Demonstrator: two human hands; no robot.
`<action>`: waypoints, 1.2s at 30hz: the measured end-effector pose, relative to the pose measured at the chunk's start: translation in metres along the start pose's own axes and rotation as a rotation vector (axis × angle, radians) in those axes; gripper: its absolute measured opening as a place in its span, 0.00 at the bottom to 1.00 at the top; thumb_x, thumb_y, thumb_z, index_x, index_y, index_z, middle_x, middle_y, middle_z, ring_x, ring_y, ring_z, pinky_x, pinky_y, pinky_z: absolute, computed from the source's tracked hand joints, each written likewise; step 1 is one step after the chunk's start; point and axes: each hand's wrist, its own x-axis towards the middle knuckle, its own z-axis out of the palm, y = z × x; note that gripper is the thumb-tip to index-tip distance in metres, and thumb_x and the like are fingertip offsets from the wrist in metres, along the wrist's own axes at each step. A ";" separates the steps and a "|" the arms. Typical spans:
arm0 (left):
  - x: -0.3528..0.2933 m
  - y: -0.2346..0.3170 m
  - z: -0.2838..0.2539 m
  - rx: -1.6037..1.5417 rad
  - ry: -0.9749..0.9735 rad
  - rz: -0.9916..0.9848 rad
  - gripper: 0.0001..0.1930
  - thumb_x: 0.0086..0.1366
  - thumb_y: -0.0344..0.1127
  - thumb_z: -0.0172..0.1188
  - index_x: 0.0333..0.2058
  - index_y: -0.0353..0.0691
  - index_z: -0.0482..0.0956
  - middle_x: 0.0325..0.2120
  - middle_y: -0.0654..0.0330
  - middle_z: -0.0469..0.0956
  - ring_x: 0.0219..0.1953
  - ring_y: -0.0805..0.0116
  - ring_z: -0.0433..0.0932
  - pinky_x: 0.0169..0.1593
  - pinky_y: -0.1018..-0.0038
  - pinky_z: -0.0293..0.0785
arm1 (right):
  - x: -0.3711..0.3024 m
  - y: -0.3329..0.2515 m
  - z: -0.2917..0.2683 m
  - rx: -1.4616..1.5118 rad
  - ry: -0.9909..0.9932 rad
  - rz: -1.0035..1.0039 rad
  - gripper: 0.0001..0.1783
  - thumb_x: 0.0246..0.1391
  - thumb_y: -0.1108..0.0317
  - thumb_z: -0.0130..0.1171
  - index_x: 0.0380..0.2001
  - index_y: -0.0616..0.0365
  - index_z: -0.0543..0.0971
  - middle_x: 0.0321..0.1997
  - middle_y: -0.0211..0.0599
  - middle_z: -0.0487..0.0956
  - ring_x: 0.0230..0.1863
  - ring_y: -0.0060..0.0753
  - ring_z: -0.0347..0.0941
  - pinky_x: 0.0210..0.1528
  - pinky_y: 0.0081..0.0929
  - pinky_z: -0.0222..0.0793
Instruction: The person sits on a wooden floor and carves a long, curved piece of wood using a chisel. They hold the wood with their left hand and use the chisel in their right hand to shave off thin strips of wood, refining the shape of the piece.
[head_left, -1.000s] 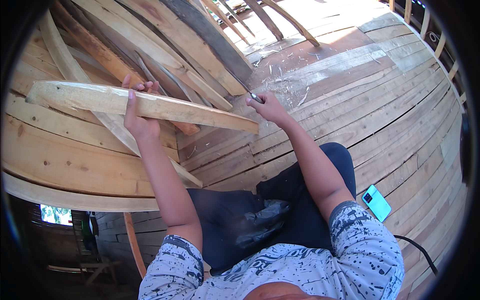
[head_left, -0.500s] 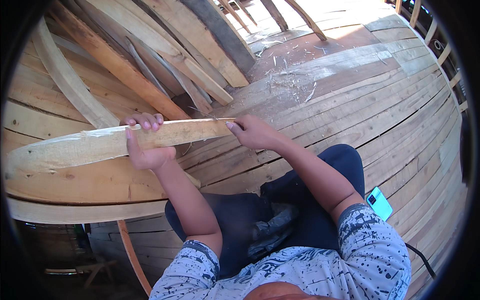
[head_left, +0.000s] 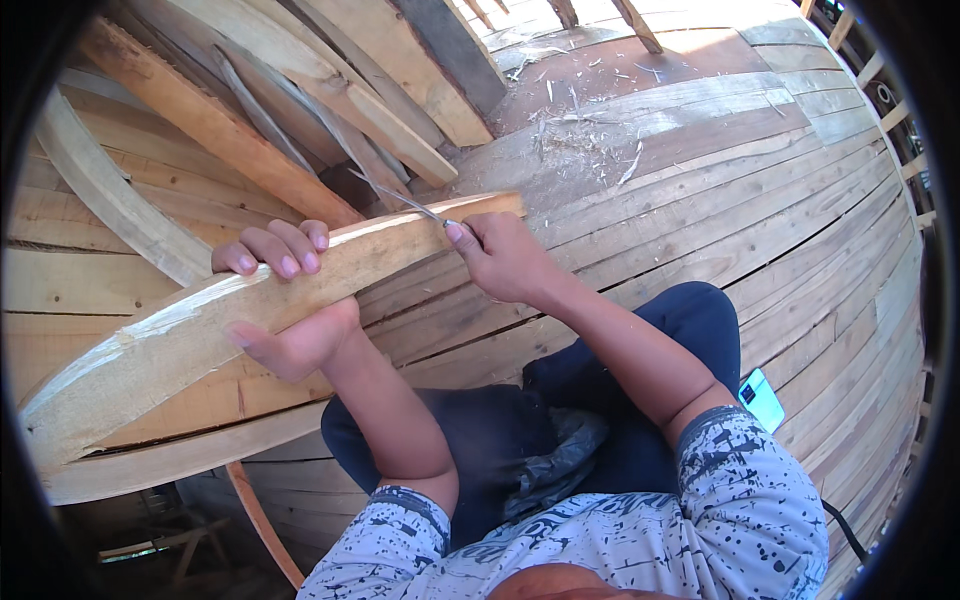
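- The plank (head_left: pixel 385 250) slants in mid-air, its right end over the left part of the floor (head_left: pixel 720 240) — pale and fresh-cut along its upper edge.
- The left hand (head_left: pixel 312 338) holds it, fingers bent over that edge, thumb on the near face.
- The right hand (head_left: pixel 500 258) is closed round the knife (head_left: pixel 405 200) — blade pointing away, across the plank.
- Shavings (head_left: pixel 590 150) litter the floor toward its far edge.
- The phone (head_left: pixel 762 402) lies beside the right knee (head_left: pixel 700 330).
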 end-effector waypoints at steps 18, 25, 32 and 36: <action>-0.004 0.000 0.017 0.029 -0.007 0.051 0.14 0.54 0.26 0.52 0.40 0.41 0.66 0.24 0.59 0.67 0.27 0.68 0.68 0.39 0.62 0.69 | -0.007 -0.013 -0.007 -0.075 0.036 0.087 0.33 0.68 0.51 0.41 0.18 0.67 0.77 0.18 0.59 0.75 0.25 0.65 0.74 0.32 0.54 0.69; -0.007 -0.001 0.015 0.068 0.101 0.073 0.17 0.51 0.25 0.53 0.42 0.39 0.65 0.26 0.56 0.69 0.28 0.66 0.70 0.41 0.59 0.73 | -0.001 -0.006 -0.008 -0.155 0.084 0.127 0.31 0.69 0.53 0.40 0.20 0.68 0.76 0.22 0.63 0.75 0.29 0.68 0.73 0.34 0.55 0.67; -0.005 0.002 0.022 0.063 -0.030 0.070 0.15 0.53 0.26 0.53 0.42 0.41 0.67 0.26 0.60 0.68 0.29 0.68 0.68 0.40 0.62 0.68 | -0.005 -0.020 -0.012 -0.163 0.092 0.034 0.30 0.69 0.54 0.41 0.24 0.68 0.77 0.22 0.63 0.75 0.30 0.69 0.73 0.35 0.56 0.68; -0.009 -0.003 0.027 0.113 0.076 0.065 0.14 0.54 0.27 0.53 0.41 0.43 0.68 0.25 0.61 0.67 0.28 0.69 0.66 0.39 0.64 0.66 | 0.008 0.055 -0.005 -0.193 0.107 0.284 0.29 0.68 0.54 0.41 0.25 0.68 0.79 0.27 0.64 0.78 0.33 0.68 0.75 0.40 0.55 0.70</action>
